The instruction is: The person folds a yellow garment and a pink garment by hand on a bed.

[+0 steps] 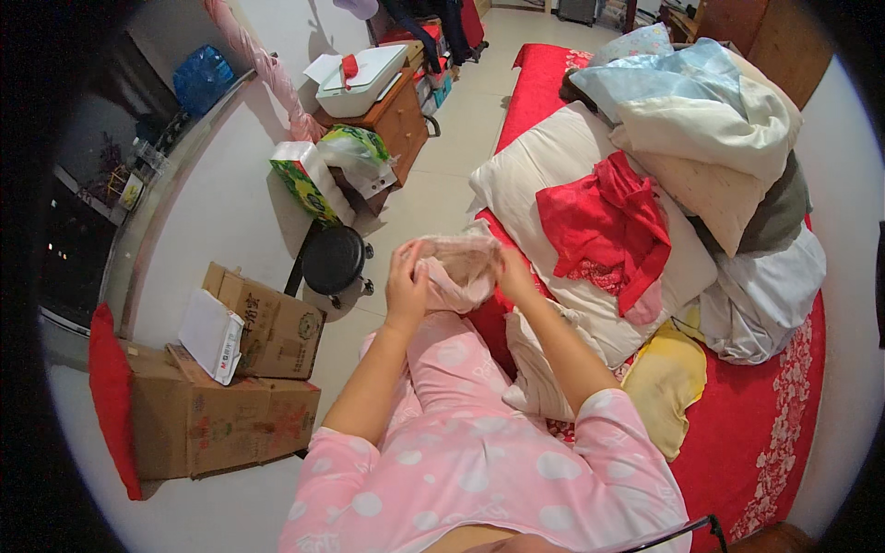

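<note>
Above my lap, a pale pink cloth garment [456,276] is stretched between both hands, its opening spread apart. My left hand [408,276] grips one side of it. The opposite side is in my right hand [514,274], whose fingertips are partly hidden by the fabric. Beside my right forearm lies a crumpled cream cloth [536,373]. A red garment [605,221] rests on a white pillow [525,173] to the right, with a bit of pink cloth showing under it. Closer to me on the bed is a yellow cloth [667,387].
A red bedspread [733,428] covers the bed, where bedding [719,124] is heaped at the far right. On the left are a black round stool [334,259] on casters, cardboard boxes [249,422], a tissue pack [311,183] and a wooden cabinet [401,117] bearing a white printer [363,86].
</note>
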{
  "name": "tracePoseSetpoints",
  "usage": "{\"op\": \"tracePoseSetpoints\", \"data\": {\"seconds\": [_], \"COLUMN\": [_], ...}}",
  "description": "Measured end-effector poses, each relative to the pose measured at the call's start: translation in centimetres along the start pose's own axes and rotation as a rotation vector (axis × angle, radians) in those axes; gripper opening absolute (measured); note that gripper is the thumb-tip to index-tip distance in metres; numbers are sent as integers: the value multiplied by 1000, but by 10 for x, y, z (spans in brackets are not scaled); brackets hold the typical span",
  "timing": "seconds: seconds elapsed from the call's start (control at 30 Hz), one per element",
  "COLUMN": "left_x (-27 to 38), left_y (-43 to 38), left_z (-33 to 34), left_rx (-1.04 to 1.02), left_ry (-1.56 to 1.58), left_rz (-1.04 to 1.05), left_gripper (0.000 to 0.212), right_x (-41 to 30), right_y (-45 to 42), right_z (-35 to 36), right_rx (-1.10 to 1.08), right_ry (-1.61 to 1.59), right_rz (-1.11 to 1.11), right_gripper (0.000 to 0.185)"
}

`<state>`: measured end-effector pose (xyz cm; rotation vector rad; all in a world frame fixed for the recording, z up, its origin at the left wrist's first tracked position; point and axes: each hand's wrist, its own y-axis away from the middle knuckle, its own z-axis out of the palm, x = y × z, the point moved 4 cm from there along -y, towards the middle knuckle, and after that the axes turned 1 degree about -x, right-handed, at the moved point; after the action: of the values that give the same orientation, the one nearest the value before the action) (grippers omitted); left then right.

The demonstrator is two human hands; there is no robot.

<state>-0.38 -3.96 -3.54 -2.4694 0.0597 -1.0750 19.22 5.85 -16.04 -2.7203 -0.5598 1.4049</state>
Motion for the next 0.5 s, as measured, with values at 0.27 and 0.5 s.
{"op": "tracePoseSetpoints", "data": {"seconds": [0.27, 0.5], "left_x": [-7, -22], "left_y": [15, 82], "left_z": [13, 106], "left_rx": [-32, -706], "left_ry": [48, 103], "left_rz": [-24, -221], "left_gripper": [42, 44], "right_x": [-64, 68], "right_y": [-18, 77], "right_z": [-116, -117], "right_rx": [471, 224], "right_ry": [10, 212], "right_rz": [-267, -2], "right_gripper": [37, 38]}}
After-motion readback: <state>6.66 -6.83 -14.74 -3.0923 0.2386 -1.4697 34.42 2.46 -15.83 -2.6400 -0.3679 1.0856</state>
